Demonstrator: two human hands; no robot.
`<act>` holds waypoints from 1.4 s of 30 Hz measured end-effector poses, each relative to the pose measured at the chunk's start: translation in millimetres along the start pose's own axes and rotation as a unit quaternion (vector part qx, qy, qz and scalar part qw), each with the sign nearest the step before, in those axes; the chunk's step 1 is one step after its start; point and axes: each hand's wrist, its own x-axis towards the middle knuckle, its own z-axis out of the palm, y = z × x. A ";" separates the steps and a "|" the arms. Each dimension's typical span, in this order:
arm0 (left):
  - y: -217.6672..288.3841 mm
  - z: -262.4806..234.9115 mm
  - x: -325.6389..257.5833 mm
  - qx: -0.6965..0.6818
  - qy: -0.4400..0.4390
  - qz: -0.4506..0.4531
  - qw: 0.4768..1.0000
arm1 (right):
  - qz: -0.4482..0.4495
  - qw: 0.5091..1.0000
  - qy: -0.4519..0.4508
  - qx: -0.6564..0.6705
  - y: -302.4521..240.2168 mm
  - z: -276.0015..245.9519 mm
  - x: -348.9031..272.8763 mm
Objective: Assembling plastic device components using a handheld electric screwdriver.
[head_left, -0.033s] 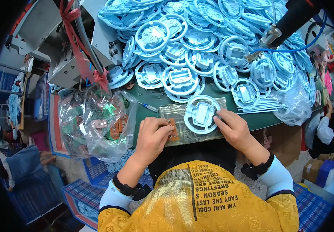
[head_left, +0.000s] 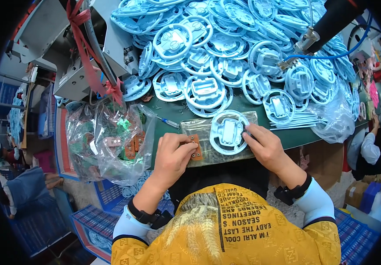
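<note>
Before me is a light blue plastic toy steering wheel part (head_left: 229, 131), its back with a rectangular compartment facing up. My right hand (head_left: 265, 143) grips its right rim between thumb and fingers. A small orange circuit board (head_left: 195, 148) lies to the left of the wheel. My left hand (head_left: 172, 152) is closed at that board, thumb and fingertips pinched on its left side. Both pieces rest over a flat block wrapped in clear yellowish film (head_left: 214, 160) at the table's near edge. What the curled fingers of my left hand cover is hidden.
A large heap of blue wheel parts (head_left: 208, 57) covers the far table. Clear bags of circuit boards (head_left: 111, 141) stand left, near a screwdriver (head_left: 169, 122). A grey machine (head_left: 89, 66) rises far left; a black tool with blue hose (head_left: 331, 26) hangs right. Co-workers sit both sides.
</note>
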 end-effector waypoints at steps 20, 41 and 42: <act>-5.2 1.5 -2.5 0.041 -0.059 -0.055 0.996 | -0.009 0.996 -0.089 0.018 -22.2 -1.2 -4.6; 21.2 28.6 25.3 0.035 -0.012 0.019 0.999 | -0.066 0.996 -0.035 0.039 -29.5 17.0 7.2; 21.2 28.9 25.7 0.036 -0.012 0.019 0.999 | -0.067 0.996 -0.032 0.040 -29.6 17.2 7.6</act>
